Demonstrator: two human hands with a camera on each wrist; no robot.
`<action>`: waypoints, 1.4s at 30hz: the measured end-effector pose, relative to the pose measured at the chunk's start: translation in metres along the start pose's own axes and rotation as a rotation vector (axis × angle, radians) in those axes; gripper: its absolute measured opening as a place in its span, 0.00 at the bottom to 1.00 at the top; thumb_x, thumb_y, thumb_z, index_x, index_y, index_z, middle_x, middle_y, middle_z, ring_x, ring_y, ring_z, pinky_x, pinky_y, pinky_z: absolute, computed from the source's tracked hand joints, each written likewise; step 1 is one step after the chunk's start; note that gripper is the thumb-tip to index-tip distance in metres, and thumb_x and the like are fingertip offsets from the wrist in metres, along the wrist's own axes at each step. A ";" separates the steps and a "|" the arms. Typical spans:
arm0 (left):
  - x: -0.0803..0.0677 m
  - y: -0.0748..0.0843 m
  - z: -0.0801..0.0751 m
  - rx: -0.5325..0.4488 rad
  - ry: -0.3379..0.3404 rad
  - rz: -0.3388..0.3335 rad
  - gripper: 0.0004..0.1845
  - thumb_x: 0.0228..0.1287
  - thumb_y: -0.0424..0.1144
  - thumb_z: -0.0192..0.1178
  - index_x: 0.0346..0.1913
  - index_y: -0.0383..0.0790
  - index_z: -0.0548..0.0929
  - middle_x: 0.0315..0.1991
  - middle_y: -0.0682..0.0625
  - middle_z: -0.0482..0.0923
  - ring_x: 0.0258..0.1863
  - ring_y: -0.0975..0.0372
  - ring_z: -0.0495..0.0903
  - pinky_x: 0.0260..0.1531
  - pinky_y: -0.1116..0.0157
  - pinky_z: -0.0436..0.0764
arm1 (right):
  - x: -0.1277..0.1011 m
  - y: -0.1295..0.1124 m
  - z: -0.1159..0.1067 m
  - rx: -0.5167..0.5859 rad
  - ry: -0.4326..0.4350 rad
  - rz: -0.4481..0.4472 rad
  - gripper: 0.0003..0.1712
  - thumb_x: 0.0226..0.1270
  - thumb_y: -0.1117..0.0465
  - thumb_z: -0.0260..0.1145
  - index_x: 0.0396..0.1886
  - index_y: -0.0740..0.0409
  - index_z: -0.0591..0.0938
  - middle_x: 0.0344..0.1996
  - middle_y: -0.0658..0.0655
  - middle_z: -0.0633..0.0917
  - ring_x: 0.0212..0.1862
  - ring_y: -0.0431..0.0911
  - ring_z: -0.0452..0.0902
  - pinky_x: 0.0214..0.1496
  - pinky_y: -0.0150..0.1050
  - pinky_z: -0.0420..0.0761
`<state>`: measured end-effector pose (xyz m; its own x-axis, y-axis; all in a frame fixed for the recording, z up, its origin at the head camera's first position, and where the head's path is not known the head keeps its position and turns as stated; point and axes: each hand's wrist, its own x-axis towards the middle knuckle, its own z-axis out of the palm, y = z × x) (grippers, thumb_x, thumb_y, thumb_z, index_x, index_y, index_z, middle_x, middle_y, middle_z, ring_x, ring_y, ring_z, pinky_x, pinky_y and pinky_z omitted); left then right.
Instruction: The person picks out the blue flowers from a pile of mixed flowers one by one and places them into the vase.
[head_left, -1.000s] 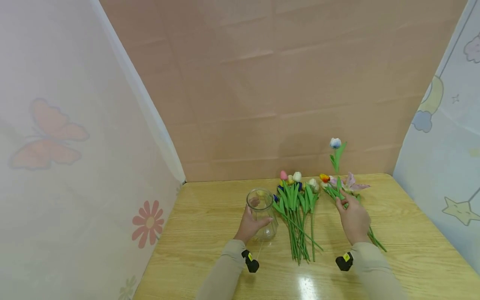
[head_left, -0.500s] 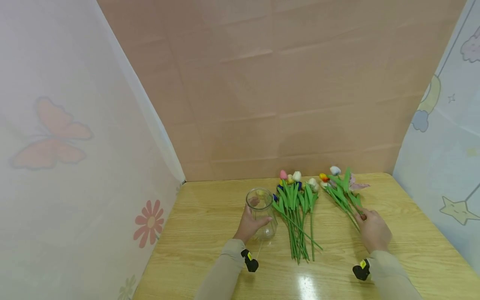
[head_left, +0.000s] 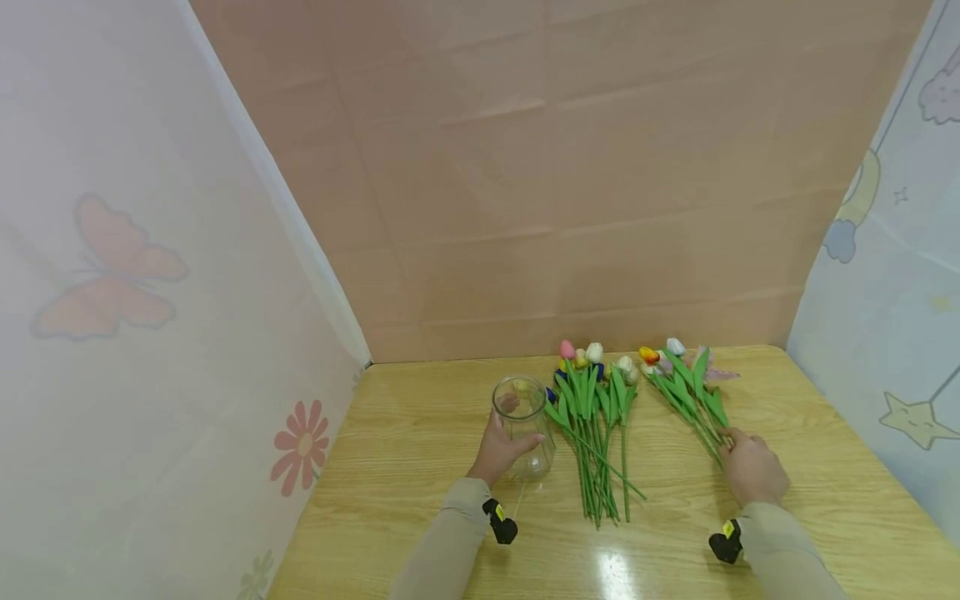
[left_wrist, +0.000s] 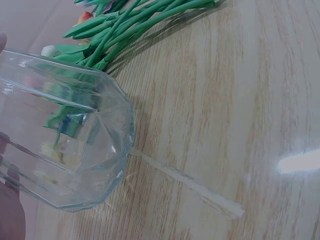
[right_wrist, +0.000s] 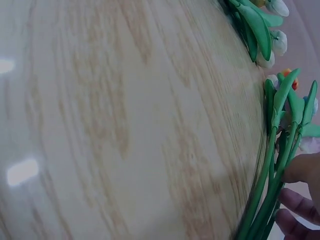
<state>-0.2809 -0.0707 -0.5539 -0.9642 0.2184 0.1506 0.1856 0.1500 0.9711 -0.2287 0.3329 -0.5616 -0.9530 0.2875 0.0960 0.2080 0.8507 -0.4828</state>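
My left hand (head_left: pixel 498 448) grips a clear glass vase (head_left: pixel 534 468) round its side; in the left wrist view the faceted base of the tilted vase (left_wrist: pixel 112 150) shows. At the right, my right hand (head_left: pixel 754 469) pinches the green stem of a blue-and-white artificial tulip (head_left: pixel 676 346), low over a small group of flowers. In that group are an orange-yellow tulip (head_left: pixel 648 356) and a pink lily (head_left: pixel 722 374), partly hidden by leaves. In the right wrist view, thumb and fingertips (right_wrist: pixel 295 202) are right at the green stems (right_wrist: pixel 272 187).
Between the hands lies a larger bunch of artificial tulips (head_left: pixel 592 417), pink, white, yellow and dark blue, with stems toward me. All rest on a wooden table (head_left: pixel 420 417). A tan cloth (head_left: pixel 487 208) hangs behind, with printed white cloths (head_left: pixel 187 400) at the sides.
My right hand has moved right and toward me, and the blue-and-white tulip has come down from upright onto the right group. My left hand and the vase have stayed put.
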 end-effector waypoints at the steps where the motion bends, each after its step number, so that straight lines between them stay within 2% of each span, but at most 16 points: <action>1: 0.000 0.000 0.000 0.001 0.002 -0.001 0.45 0.56 0.44 0.71 0.72 0.47 0.56 0.71 0.47 0.59 0.72 0.55 0.57 0.68 0.44 0.58 | 0.000 0.000 0.000 -0.004 -0.011 0.007 0.22 0.71 0.61 0.55 0.62 0.62 0.74 0.42 0.75 0.79 0.24 0.54 0.77 0.16 0.43 0.70; 5: -0.006 0.015 -0.001 -0.015 -0.009 0.008 0.44 0.57 0.41 0.71 0.72 0.43 0.57 0.71 0.43 0.59 0.72 0.51 0.57 0.68 0.43 0.59 | 0.004 0.001 0.003 -0.011 -0.010 0.018 0.22 0.71 0.59 0.56 0.62 0.62 0.74 0.48 0.78 0.75 0.32 0.67 0.78 0.18 0.49 0.73; 9: -0.011 0.028 -0.003 -0.021 -0.024 0.033 0.43 0.57 0.41 0.71 0.71 0.40 0.57 0.71 0.37 0.59 0.72 0.47 0.57 0.67 0.42 0.59 | 0.007 -0.005 0.006 -0.005 0.089 -0.035 0.20 0.69 0.60 0.58 0.57 0.66 0.75 0.47 0.79 0.73 0.41 0.73 0.73 0.29 0.59 0.75; 11: -0.009 0.025 -0.002 -0.021 -0.019 0.043 0.42 0.57 0.41 0.71 0.70 0.41 0.58 0.71 0.37 0.59 0.71 0.47 0.58 0.66 0.41 0.59 | 0.008 -0.013 0.007 -0.011 0.143 -0.070 0.20 0.68 0.60 0.60 0.55 0.68 0.75 0.47 0.79 0.72 0.43 0.73 0.70 0.37 0.63 0.72; 14: -0.004 0.013 0.000 -0.021 -0.003 0.046 0.42 0.57 0.41 0.71 0.69 0.44 0.58 0.71 0.39 0.59 0.71 0.48 0.57 0.66 0.41 0.59 | 0.010 -0.028 0.008 -0.015 0.197 -0.113 0.19 0.66 0.61 0.62 0.53 0.67 0.77 0.47 0.77 0.73 0.44 0.72 0.69 0.42 0.65 0.69; 18: 0.003 -0.004 0.002 -0.002 0.012 0.027 0.43 0.57 0.39 0.71 0.71 0.45 0.57 0.71 0.44 0.59 0.72 0.52 0.57 0.67 0.43 0.59 | 0.010 -0.052 0.014 -0.011 0.249 -0.188 0.15 0.65 0.61 0.63 0.48 0.64 0.80 0.43 0.74 0.77 0.41 0.68 0.71 0.40 0.63 0.68; 21: 0.004 -0.007 0.002 0.004 0.015 0.017 0.43 0.57 0.36 0.70 0.72 0.46 0.56 0.71 0.46 0.59 0.72 0.53 0.57 0.68 0.44 0.59 | 0.010 -0.069 0.023 -0.015 0.259 -0.282 0.13 0.63 0.62 0.65 0.45 0.64 0.82 0.38 0.70 0.80 0.35 0.63 0.75 0.35 0.58 0.73; 23: 0.003 -0.008 0.002 -0.007 0.013 0.018 0.43 0.58 0.35 0.70 0.72 0.46 0.56 0.72 0.45 0.58 0.73 0.53 0.56 0.68 0.43 0.58 | 0.009 -0.079 0.030 -0.013 0.215 -0.336 0.12 0.63 0.62 0.66 0.43 0.65 0.82 0.35 0.67 0.82 0.29 0.57 0.76 0.29 0.52 0.76; 25: 0.002 -0.007 0.002 -0.016 0.013 0.018 0.44 0.58 0.35 0.70 0.72 0.44 0.56 0.72 0.43 0.57 0.73 0.51 0.55 0.68 0.42 0.57 | 0.007 -0.087 0.037 -0.001 0.107 -0.351 0.13 0.64 0.61 0.66 0.44 0.65 0.81 0.33 0.64 0.82 0.25 0.51 0.76 0.24 0.46 0.76; 30: 0.001 -0.004 0.002 -0.010 0.017 0.008 0.44 0.57 0.38 0.71 0.72 0.44 0.56 0.72 0.43 0.58 0.73 0.51 0.56 0.68 0.43 0.58 | 0.000 -0.099 0.055 0.036 -0.267 -0.231 0.17 0.70 0.56 0.61 0.47 0.66 0.74 0.26 0.56 0.80 0.21 0.44 0.72 0.21 0.39 0.70; 32: -0.001 -0.001 0.003 0.000 0.018 -0.001 0.44 0.57 0.39 0.71 0.72 0.45 0.57 0.72 0.45 0.59 0.72 0.52 0.57 0.68 0.43 0.59 | -0.003 -0.100 0.060 0.048 -0.357 -0.187 0.15 0.71 0.56 0.59 0.43 0.65 0.72 0.21 0.54 0.76 0.21 0.44 0.69 0.22 0.39 0.67; 34: -0.003 0.000 0.003 0.006 0.014 0.001 0.43 0.57 0.39 0.71 0.72 0.46 0.57 0.71 0.45 0.59 0.72 0.52 0.58 0.67 0.44 0.59 | -0.006 -0.100 0.064 0.053 -0.393 -0.171 0.12 0.70 0.57 0.59 0.36 0.63 0.70 0.18 0.53 0.72 0.20 0.45 0.66 0.22 0.38 0.64; 37: -0.004 0.001 0.003 0.000 0.012 0.015 0.43 0.58 0.39 0.70 0.72 0.46 0.57 0.71 0.44 0.59 0.72 0.52 0.58 0.67 0.43 0.59 | -0.010 -0.101 0.067 0.074 -0.393 -0.174 0.12 0.70 0.60 0.57 0.30 0.59 0.65 0.17 0.52 0.66 0.19 0.44 0.61 0.22 0.37 0.60; 42: -0.003 -0.001 0.002 0.000 0.009 0.030 0.43 0.58 0.38 0.70 0.72 0.46 0.56 0.71 0.40 0.58 0.72 0.51 0.58 0.67 0.43 0.59 | -0.012 -0.103 0.067 0.130 -0.397 -0.155 0.11 0.71 0.61 0.55 0.31 0.61 0.65 0.16 0.51 0.64 0.18 0.43 0.59 0.23 0.36 0.59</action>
<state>-0.2784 -0.0699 -0.5560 -0.9597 0.2146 0.1816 0.2150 0.1439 0.9660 -0.2531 0.2121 -0.5708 -0.9868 -0.0518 -0.1535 0.0507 0.8009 -0.5967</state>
